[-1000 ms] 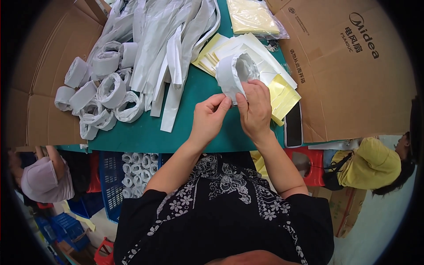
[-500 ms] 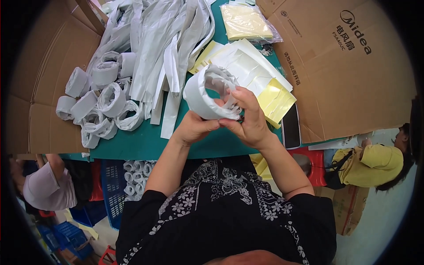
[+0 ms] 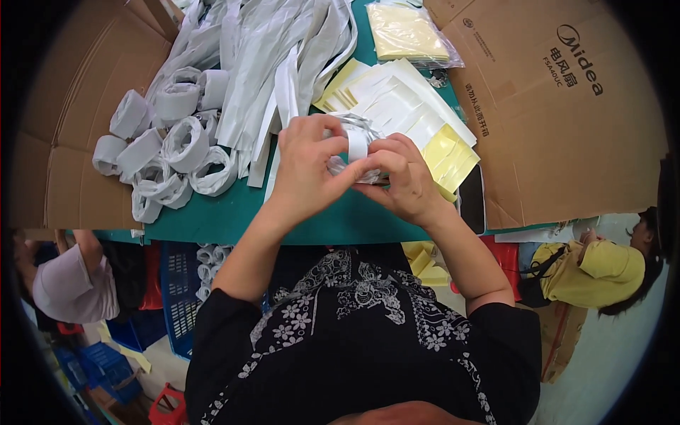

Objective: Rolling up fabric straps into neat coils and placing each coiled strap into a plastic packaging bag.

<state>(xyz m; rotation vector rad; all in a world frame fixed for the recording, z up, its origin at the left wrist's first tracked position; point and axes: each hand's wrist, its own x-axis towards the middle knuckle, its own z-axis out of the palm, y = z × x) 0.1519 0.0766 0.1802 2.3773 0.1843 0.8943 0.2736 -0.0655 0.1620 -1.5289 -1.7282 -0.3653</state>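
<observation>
Above the green table [image 3: 340,230], both hands hold a rolled white strip [image 3: 358,144] between them. My left hand [image 3: 306,170] curls over its left side, with the fingertips hooked at the upper rim. On the other side my right hand [image 3: 405,180] grips the roll with bent fingers, and the thumb is underneath. The fingers hide much of the roll. Similar white rolls [image 3: 185,145] lie heaped at the left of the table. Behind my left hand, long flat white strips [image 3: 248,92] spread out from the far edge.
Right of my hands lie white sheets [image 3: 407,99], yellow sticker sheets [image 3: 450,159] and a dark flat device [image 3: 470,198]. A bagged yellow stack [image 3: 409,35] sits behind them. Cardboard [image 3: 552,127] walls both sides. A blue crate [image 3: 178,297] holds more rolls. People sit left and right.
The roll has been turned and lowered a little between my hands. My left hand has moved from its underside up around its left side. The view has shifted slightly.
</observation>
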